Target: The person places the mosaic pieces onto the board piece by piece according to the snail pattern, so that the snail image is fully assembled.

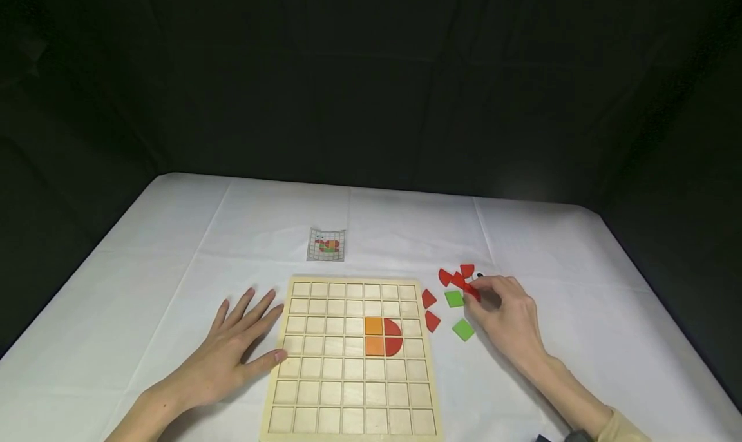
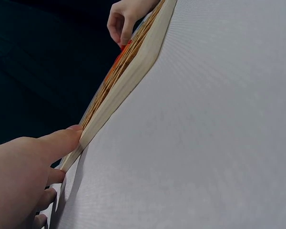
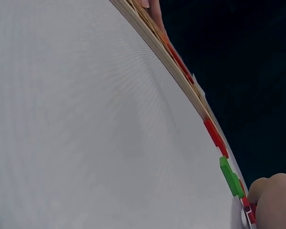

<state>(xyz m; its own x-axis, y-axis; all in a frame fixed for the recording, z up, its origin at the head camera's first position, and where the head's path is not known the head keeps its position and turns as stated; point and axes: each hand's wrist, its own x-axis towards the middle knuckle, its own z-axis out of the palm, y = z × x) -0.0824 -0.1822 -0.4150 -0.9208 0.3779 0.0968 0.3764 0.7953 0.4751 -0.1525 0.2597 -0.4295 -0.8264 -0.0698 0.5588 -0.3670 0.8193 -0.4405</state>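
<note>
A square wooden grid board (image 1: pixel 333 390) lies in front of me. Two orange squares (image 1: pixel 373 326) and two red quarter-circle pieces (image 1: pixel 393 346) sit in its cells, together forming a rounded block. My left hand (image 1: pixel 223 358) rests with fingers spread at the board's left side; its thumb touches the rim, as the left wrist view also shows. To the right of the board, my right hand (image 1: pixel 510 316) pinches a red piece (image 1: pixel 472 292) between thumb and fingertips. Its exact shape is partly hidden by the fingers. More red pieces (image 1: pixel 444 277) lie right beside those fingertips.
Two green pieces (image 1: pixel 462 330) lie between the board and my right hand. Two red pieces (image 1: pixel 432 321) are close by the board's right edge. A white piece with a black dot (image 1: pixel 478 276) is partly covered. Behind the board lies a small pattern card (image 1: pixel 326 245).
</note>
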